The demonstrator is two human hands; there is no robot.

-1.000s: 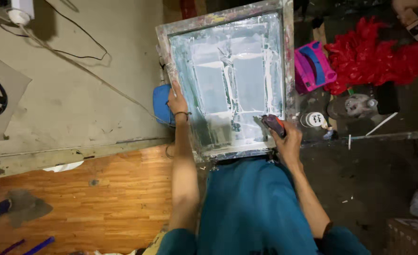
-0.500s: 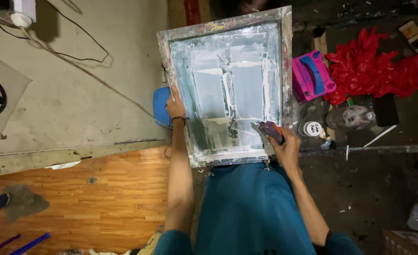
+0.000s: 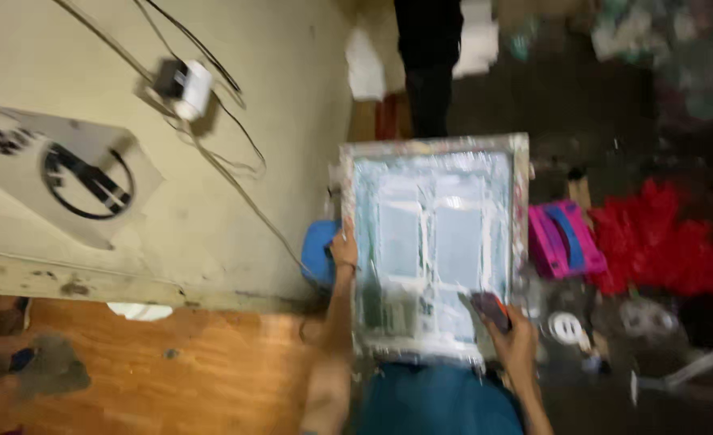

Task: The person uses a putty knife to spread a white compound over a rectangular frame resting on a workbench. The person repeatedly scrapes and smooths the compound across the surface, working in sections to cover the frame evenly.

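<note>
A paint-smeared screen printing frame [image 3: 431,147] with a whitish mesh lies in front of me, blurred by camera motion. My left hand [image 3: 343,251] grips the frame's left edge beside a blue object [image 3: 319,251]. My right hand [image 3: 512,334] holds a small dark tool with an orange part [image 3: 489,309] against the mesh at the frame's lower right corner. A teal cloth [image 3: 437,399] hangs below the frame.
A beige table [image 3: 211,217] at left carries a printed sheet with a round black design [image 3: 82,177], a white plug adapter [image 3: 187,87] and cables. Right of the frame lie a pink and blue object [image 3: 563,240], red fabric [image 3: 670,246] and a round tub [image 3: 567,327]. Someone's dark legs [image 3: 429,56] stand beyond the frame.
The view has tilted up and shifted, so the frame sits lower and smaller, and legs show at the top. Both hands keep their holds on the frame and tool.
</note>
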